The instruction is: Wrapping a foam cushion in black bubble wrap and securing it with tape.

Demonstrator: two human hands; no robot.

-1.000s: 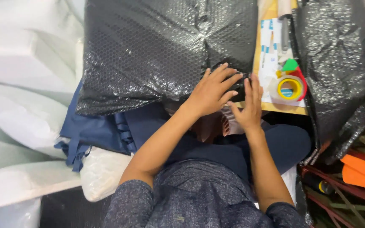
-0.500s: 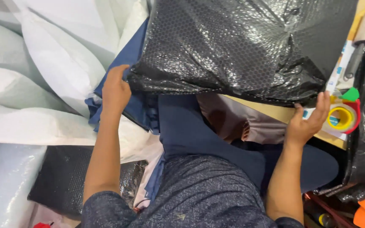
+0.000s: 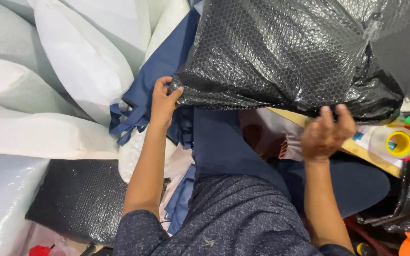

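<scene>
Packing workroom, white padded bags [image 3: 62, 85] piled at left, black bubble-wrap parcel [image 3: 281, 52] far centre, tape dispenser [image 3: 401, 142] on wooden board [image 3: 357, 148] at right

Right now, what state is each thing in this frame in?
black bubble-wrap package: lifted at its lower edge, held by both hands
left hand: gripping the package's left corner
right hand: fingers curled on the package's lower edge
tape dispenser: resting on the board, untouched
white padded bags: piled at left
</scene>
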